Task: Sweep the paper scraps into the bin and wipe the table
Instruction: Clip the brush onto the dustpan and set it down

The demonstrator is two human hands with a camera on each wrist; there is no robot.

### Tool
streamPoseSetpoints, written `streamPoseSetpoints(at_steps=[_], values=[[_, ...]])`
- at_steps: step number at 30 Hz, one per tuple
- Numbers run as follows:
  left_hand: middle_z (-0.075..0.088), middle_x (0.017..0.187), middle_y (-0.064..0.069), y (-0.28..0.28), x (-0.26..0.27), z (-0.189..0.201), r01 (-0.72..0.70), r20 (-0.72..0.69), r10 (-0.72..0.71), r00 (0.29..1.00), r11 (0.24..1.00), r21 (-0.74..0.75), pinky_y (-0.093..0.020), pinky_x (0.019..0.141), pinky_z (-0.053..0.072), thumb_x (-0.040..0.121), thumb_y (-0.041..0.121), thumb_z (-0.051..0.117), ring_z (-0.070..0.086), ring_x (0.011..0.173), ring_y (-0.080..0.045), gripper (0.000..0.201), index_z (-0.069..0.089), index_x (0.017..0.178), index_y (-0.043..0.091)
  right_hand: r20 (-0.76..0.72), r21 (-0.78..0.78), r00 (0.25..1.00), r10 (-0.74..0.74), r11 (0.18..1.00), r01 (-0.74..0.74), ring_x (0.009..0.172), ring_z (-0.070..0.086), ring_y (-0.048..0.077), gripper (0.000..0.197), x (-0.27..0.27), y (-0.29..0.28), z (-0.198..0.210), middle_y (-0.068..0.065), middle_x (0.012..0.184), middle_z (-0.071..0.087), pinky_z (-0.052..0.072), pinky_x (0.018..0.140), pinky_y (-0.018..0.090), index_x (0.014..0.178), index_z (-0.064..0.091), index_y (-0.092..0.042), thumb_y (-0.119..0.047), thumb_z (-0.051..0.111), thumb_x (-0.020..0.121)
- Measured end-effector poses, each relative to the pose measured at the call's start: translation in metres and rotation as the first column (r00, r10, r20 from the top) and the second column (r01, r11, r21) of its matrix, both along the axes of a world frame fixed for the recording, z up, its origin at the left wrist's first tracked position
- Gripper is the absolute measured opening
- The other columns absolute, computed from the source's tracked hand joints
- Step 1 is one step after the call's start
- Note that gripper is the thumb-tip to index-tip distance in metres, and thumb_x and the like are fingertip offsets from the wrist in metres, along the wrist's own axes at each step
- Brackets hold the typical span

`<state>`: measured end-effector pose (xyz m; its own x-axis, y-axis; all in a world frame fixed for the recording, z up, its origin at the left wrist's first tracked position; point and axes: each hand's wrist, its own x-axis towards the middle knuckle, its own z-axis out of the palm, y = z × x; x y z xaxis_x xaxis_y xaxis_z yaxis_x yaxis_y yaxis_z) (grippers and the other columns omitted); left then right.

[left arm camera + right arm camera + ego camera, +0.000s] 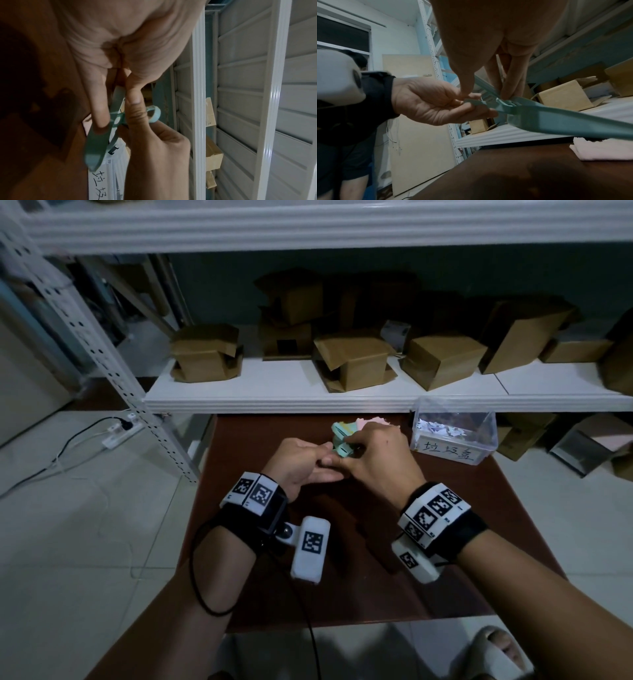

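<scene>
Both hands, left (297, 461) and right (376, 454), grip a half-hidden teal brush-and-dustpan set (342, 441) above the table (342, 594)

- A clear plastic bin (454, 436) at the far right of the surface carries a white label (448, 454) handwritten in dark Chinese characters, reading about "垃圾盒".
- In the left wrist view only the label's (104, 186) first characters show.
</scene>
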<state>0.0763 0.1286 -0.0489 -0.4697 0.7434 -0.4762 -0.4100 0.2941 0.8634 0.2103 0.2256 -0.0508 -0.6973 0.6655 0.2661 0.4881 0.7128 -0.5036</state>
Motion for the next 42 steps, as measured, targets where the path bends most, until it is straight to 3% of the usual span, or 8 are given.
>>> streamPoseSetpoints(at_steps=[7,9,13,20,27,34,39,42], values=[[0.068,0.119,-0.027,0.002,0.006,0.000,-0.050,0.015,0.050,0.999,0.999,0.003,-0.032,0.061,0.067,0.104,-0.003,0.062,0.077,0.074,-0.026,0.026,0.060,0.119,-0.024,0.141,0.026,0.990,-0.018,1.000,0.014,0.093,0.059,0.023,0.073,-0.002,-0.001,0.002,0.005,0.097,0.060,0.044,0.076,0.030,0.108,0.079,-0.011,-0.074,0.073,0.072],[0.069,0.118,-0.031,0.003,0.007,0.000,-0.064,0.019,0.064,0.998,0.998,0.014,-0.032,0.062,0.067,0.103,-0.005,0.062,0.074,0.080,-0.027,0.025,0.061,0.118,-0.026,0.148,0.044,0.989,-0.016,0.999,0.010,0.095,0.061,0.028,0.073,0.000,-0.002,0.000,0.009,0.101,0.062,0.050,0.080,0.034,0.108,0.078,-0.009,-0.073,0.070,0.075],[0.072,0.097,-0.025,0.003,0.004,0.003,-0.032,0.037,0.031,0.999,0.999,0.023,-0.032,0.060,0.067,0.104,-0.007,0.060,0.074,0.077,-0.028,0.018,0.063,0.111,-0.023,0.154,0.071,0.988,-0.006,0.997,-0.005,0.097,0.062,0.030,0.071,0.003,-0.003,0.001,0.011,0.105,0.062,0.053,0.082,0.037,0.109,0.076,-0.007,-0.070,0.071,0.078],[0.076,0.084,-0.027,0.003,-0.002,0.001,-0.018,0.027,0.017,1.000,0.999,0.038,-0.027,0.057,0.063,0.107,-0.008,0.049,0.080,0.066,-0.024,0.024,0.059,0.121,-0.026,0.218,0.035,0.969,0.113,0.992,-0.123,0.124,0.045,0.028,0.085,0.007,-0.001,-0.001,0.013,0.131,0.049,0.043,0.106,0.041,0.141,0.058,-0.012,-0.074,0.058,0.084],[0.078,0.085,-0.025,0.001,-0.010,-0.005,-0.029,0.092,0.020,0.996,0.995,0.098,-0.030,0.068,0.067,0.111,-0.003,0.044,0.081,0.074,-0.028,0.027,0.058,0.125,-0.021,0.295,0.253,0.951,0.091,0.953,-0.169,0.117,0.046,0.029,0.080,0.007,-0.007,-0.002,0.013,0.131,0.047,0.046,0.099,0.044,0.151,0.044,-0.009,-0.069,0.041,0.097],[0.079,0.089,-0.027,-0.001,-0.017,-0.005,0.009,0.183,-0.038,0.982,0.987,0.161,-0.030,0.076,0.067,0.111,0.010,0.051,0.082,0.079,-0.028,0.029,0.065,0.104,-0.015,0.308,0.311,0.949,0.066,0.936,-0.166,0.113,0.048,0.028,0.079,0.004,-0.007,-0.007,0.012,0.128,0.050,0.048,0.092,0.043,0.151,0.044,-0.011,-0.069,0.032,0.099],[0.077,0.094,-0.028,-0.005,-0.024,-0.002,0.134,0.052,-0.142,0.989,0.983,0.124,-0.030,0.081,0.067,0.102,-0.006,0.060,0.080,0.081,-0.026,0.014,0.070,0.104,-0.015,0.298,0.320,0.948,0.111,0.924,-0.208,0.116,0.048,0.029,0.073,0.002,-0.010,-0.013,0.011,0.131,0.049,0.046,0.092,0.042,0.153,0.043,-0.015,-0.065,0.032,0.100],[0.074,0.093,-0.035,-0.002,-0.040,0.001,0.035,0.080,-0.043,0.996,0.994,0.102,-0.035,0.078,0.068,0.103,-0.015,0.050,0.080,0.076,-0.035,0.014,0.062,0.107,-0.022,0.300,0.332,0.947,0.118,0.917,-0.219,0.131,0.041,0.031,0.075,0.002,-0.012,-0.014,0.015,0.146,0.041,0.044,0.104,0.044,0.158,0.034,-0.016,-0.065,0.033,0.100]])
